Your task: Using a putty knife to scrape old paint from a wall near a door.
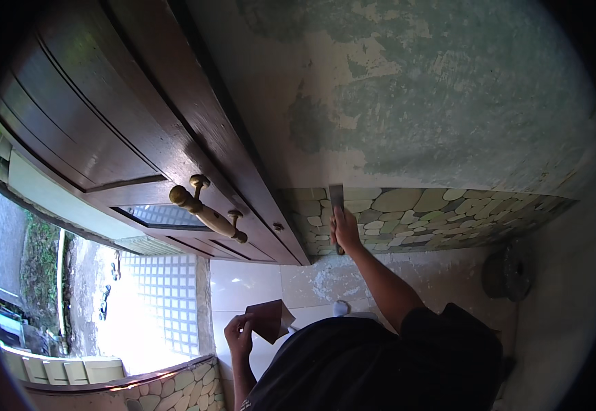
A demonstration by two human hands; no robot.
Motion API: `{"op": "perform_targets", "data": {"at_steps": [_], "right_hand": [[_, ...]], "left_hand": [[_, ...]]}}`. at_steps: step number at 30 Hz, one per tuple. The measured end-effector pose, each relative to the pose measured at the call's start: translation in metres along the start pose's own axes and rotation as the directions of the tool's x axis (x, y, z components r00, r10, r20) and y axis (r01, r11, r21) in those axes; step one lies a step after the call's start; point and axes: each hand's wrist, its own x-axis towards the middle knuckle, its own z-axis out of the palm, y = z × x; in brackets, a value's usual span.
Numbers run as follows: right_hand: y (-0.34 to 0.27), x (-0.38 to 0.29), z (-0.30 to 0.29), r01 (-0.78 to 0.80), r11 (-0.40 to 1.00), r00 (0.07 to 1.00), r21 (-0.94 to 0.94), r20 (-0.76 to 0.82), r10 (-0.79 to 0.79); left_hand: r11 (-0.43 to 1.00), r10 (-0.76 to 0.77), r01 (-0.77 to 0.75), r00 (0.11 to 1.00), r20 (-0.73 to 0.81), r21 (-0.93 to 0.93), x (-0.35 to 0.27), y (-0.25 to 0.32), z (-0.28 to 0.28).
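Note:
My right hand (346,232) grips a putty knife (337,196) by its dark handle. The knife's flat blade points up at the wall, its tip by the line where the plaster (411,123) meets the pebble-stone cladding (406,210). Whether the blade touches the surface I cannot tell. Patches of pale coating and greenish-grey show on the plaster. Lower down on the left, my left hand (238,333) pinches a brown sheet of sandpaper (271,319) by one edge. The sheet is slightly curled and hangs clear of the wall.
An open brown wooden door (138,128) with a turned handle (208,216) stands on the left, beside the wall. White flakes (334,280) lie on the tiled floor (246,282). A dark bucket-like container (508,272) is at the right. Sandals (104,302) lie outside the doorway.

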Motion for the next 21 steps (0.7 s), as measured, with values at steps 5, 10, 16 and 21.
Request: {"op": "perform_targets", "data": {"at_steps": [5,10,16,21], "right_hand": [[-0.027,0.041,-0.003,0.171,0.985,0.983,-0.032,-0.056,-0.173],[-0.027,0.04,0.003,0.129,0.992,0.992,0.019,-0.004,-0.128],[-0.009,-0.002,-0.004,-0.115,0.99,0.991,-0.086,-0.075,0.109],[-0.024,0.042,-0.007,0.073,0.997,0.997,-0.03,-0.013,-0.073]], "left_hand": [[1.0,0.007,-0.008,0.999,-0.053,-0.029,-0.005,-0.002,0.002],[0.998,-0.005,0.004,1.0,-0.009,-0.061,-0.005,-0.002,0.006],[0.999,0.002,-0.003,1.0,-0.021,-0.054,-0.006,-0.002,0.004],[0.999,0.018,-0.018,1.0,-0.013,-0.038,-0.009,-0.005,0.003]]}}
